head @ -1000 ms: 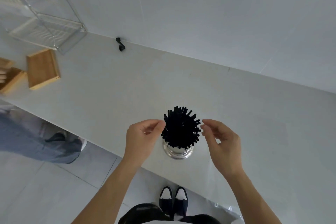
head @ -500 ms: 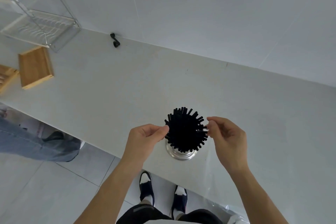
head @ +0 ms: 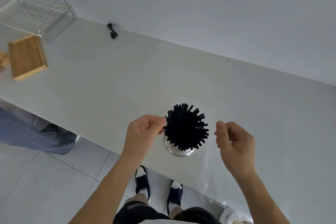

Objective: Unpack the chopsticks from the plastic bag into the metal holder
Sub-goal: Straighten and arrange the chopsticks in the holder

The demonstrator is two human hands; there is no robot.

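Note:
A bunch of black chopsticks (head: 185, 127) stands fanned out in the shiny metal holder (head: 175, 150) near the front edge of the white counter (head: 127, 82). My left hand (head: 143, 131) is at the bunch's left side, with thumb and forefinger pinching the tops of the outermost chopsticks. My right hand (head: 234, 140) hovers a short gap to the right of the bunch, fingers loosely curled and nothing in it. The clear plastic bag (head: 221, 203) lies flat on the counter by my right forearm, hanging over the front edge.
A wooden tray (head: 27, 56) and a wire dish rack (head: 36, 11) sit at the far left of the counter. A small black object (head: 112, 32) rests by the wall. Another person's legs (head: 32, 132) stand on the floor at the left.
My right hand has drawn away to the right from the chopstick tops it was touching. My left hand stays at the bunch's left edge.

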